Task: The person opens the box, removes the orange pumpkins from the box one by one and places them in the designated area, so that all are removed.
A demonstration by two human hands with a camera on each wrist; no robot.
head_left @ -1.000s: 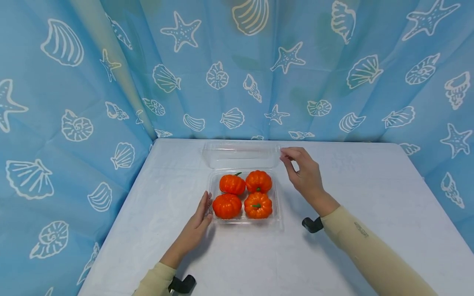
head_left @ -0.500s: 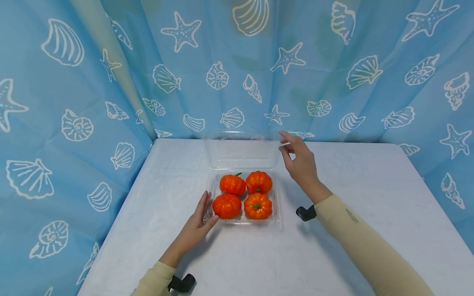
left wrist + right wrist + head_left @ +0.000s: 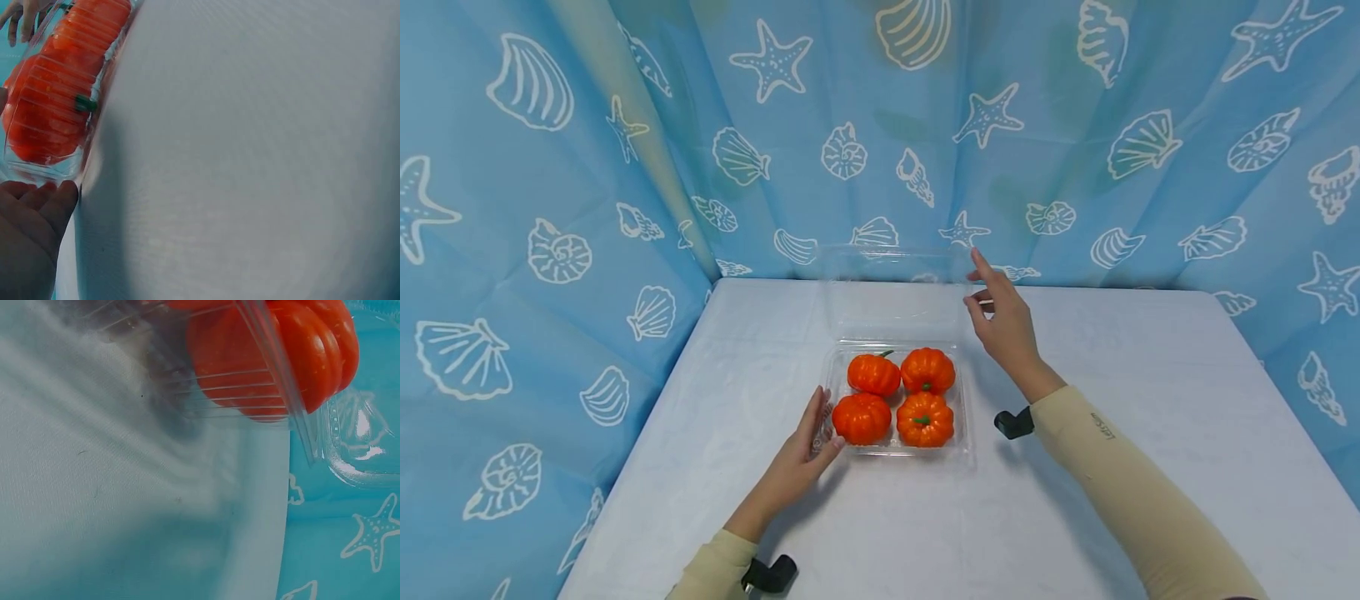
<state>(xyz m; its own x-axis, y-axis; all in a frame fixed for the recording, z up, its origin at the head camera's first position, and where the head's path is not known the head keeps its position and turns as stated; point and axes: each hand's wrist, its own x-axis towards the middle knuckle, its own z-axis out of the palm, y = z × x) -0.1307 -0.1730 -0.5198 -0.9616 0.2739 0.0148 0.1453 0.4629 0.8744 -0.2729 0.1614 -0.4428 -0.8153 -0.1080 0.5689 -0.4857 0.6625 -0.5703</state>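
Observation:
A clear plastic clamshell box (image 3: pixel 895 452) stands in the middle of the table with its hinged lid (image 3: pixel 898 312) raised at the back. Several small orange toy pumpkins sit inside, among them a front right pumpkin (image 3: pixel 925 420) with a green stem and a front left pumpkin (image 3: pixel 861 418). My left hand (image 3: pixel 790 467) rests along the box's left side, fingers fairly straight, thumb near the front corner. At the lid's right edge is my right hand (image 3: pixel 1007 325), its index finger extended upward and its thumb close to the edge. In the right wrist view no hand shows.
A white cloth covers the table (image 3: pixel 700 417). Blue curtains (image 3: pixel 895 125) with white shell and starfish prints hang behind it and at both sides. Each wrist carries a black camera mount, such as the right mount (image 3: pixel 1015 423).
The lid has swung upward from lying back on the table. My right hand has risen with it, and its index finger has straightened. The left hand's thumb has shifted slightly toward the box front.

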